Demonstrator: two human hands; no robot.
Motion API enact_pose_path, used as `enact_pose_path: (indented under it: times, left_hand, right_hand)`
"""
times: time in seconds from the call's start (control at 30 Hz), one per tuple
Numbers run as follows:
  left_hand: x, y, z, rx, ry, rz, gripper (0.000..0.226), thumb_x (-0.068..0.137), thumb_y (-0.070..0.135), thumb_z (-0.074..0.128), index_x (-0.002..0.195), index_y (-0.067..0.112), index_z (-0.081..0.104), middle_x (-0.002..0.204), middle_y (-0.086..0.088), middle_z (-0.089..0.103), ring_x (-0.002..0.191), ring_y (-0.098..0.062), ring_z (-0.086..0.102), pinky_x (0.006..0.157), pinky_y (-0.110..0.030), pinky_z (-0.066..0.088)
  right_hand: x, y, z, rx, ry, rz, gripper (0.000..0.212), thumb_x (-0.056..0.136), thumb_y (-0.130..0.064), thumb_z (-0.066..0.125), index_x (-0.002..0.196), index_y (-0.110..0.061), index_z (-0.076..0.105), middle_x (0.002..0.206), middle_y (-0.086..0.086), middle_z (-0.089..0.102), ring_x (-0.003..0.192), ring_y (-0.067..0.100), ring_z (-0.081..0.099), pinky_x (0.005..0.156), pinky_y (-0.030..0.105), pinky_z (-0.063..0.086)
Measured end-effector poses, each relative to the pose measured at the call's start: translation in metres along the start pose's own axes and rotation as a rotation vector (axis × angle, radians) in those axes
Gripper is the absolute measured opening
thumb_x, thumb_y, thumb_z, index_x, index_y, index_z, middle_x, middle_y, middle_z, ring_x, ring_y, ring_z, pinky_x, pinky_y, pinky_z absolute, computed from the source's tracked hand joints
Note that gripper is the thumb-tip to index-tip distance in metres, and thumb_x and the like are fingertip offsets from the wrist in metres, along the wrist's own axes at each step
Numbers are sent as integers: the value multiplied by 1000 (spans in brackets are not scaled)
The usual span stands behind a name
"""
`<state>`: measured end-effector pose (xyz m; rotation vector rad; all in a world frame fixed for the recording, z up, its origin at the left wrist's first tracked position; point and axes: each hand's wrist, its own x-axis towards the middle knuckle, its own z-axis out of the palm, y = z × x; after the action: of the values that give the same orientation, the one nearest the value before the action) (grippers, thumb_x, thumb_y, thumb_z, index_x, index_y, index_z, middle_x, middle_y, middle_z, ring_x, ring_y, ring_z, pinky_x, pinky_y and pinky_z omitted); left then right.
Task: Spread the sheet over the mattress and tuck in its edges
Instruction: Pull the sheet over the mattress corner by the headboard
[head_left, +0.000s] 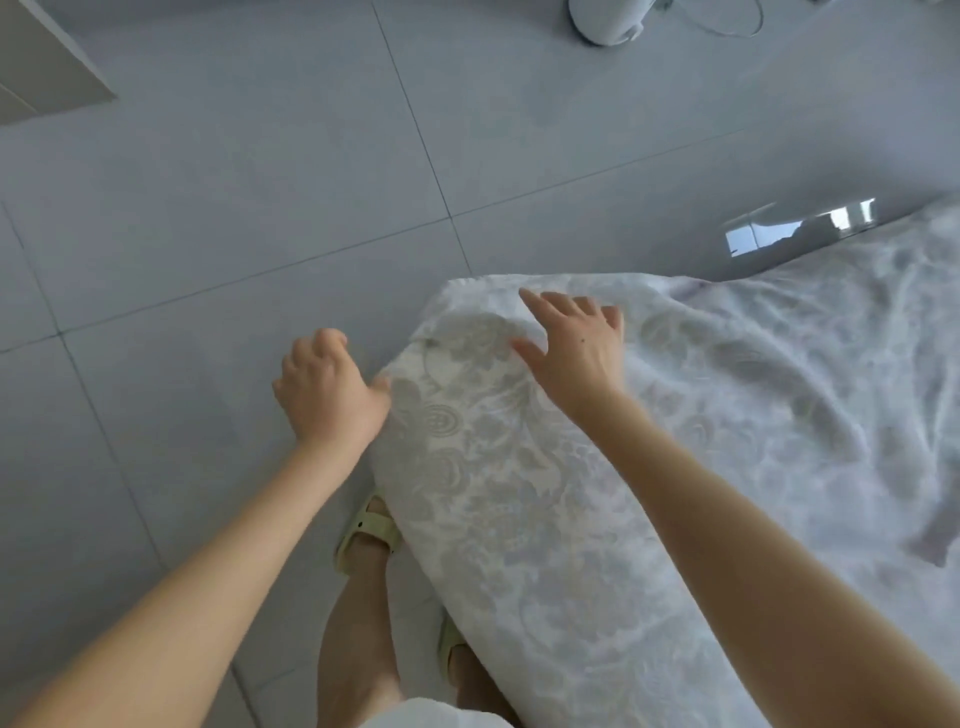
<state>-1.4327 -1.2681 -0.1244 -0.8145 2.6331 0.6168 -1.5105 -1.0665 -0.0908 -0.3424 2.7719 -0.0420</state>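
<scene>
A white sheet (753, 395) with a pale floral pattern covers the mattress (467, 467), whose corner points toward the upper left. The cloth is wrinkled on the right part of the bed. My right hand (574, 345) lies flat on top of the sheet near the corner, fingers spread. My left hand (324, 389) is at the mattress's left side edge just below the corner, fingers curled, thumb touching the sheet; whether it holds cloth is hidden.
Grey floor tiles (234, 208) surround the bed. My feet in pale yellow sandals (366, 535) stand close against the mattress side. A white appliance base with a cord (605, 21) sits at the top. A beige furniture corner (47, 67) is at upper left.
</scene>
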Motion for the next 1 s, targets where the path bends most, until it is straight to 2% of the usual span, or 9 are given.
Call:
enact_pose_path:
  times: [0.07,0.13,0.23,0.3,0.4,0.5,0.6,0.87,1.0]
  left_hand:
    - [6,4,19,15,-120,12,53,83,31,66,128,9,48,124,-19,51,116,-39,46,92,-45,39]
    - [11,18,35,-17,-250,73,41,91,40,52,119,11,57,116,-14,59,111,-36,53,88,-41,44]
    - [16,48,60,-42,-597,-7,61,92,58,31,107,8,64,107,-16,65,101,-35,61,80,-36,47]
    - [15,67,78,-218,-748,-191,69,89,63,37,128,9,53,122,-17,61,109,-33,60,79,-33,49]
    - [5,82,101,-508,-840,-443,61,80,46,64,124,5,52,114,-13,63,100,-30,65,65,-30,52]
    - [2,83,115,-365,-735,-340,44,78,19,67,118,4,58,99,-12,67,84,-28,68,68,-33,59]
    - [7,85,107,-141,-615,-119,32,86,12,53,115,1,61,112,-15,63,101,-32,62,68,-29,44]
    - [12,98,13,-448,-39,145,13,90,15,57,82,6,63,75,-7,65,70,-23,59,65,-29,42]
    - [40,86,44,-31,-235,-24,26,91,10,48,106,-6,62,110,-26,63,106,-41,58,83,-42,45]
  right_hand:
    - [-7,5,6,-14,7,84,45,96,-36,47,139,-23,44,135,-2,53,123,25,46,102,40,26]
    - [-13,21,7,-23,30,206,43,97,-32,43,138,-19,44,134,1,53,122,26,46,102,39,26]
    - [-11,60,6,-136,-20,455,55,94,-41,43,141,-13,35,138,8,48,124,31,44,100,43,31]
    - [-9,87,6,-199,-126,632,73,91,-53,43,145,-8,26,141,13,42,126,35,42,98,46,34]
    - [-5,113,13,-178,-262,760,68,89,-52,50,138,-6,39,139,15,40,123,33,41,87,41,43]
    - [6,123,20,-194,-247,688,30,93,-20,50,117,-3,57,121,15,56,108,30,54,67,33,42]
    - [15,123,19,-260,-257,578,22,89,4,46,104,-1,61,103,15,64,94,30,62,62,30,40]
    - [18,142,-50,139,448,651,26,90,-19,43,88,0,60,98,22,59,93,35,53,79,41,36]
    - [41,117,-12,114,118,602,22,91,-6,40,93,-1,62,100,21,61,92,36,57,66,32,32]
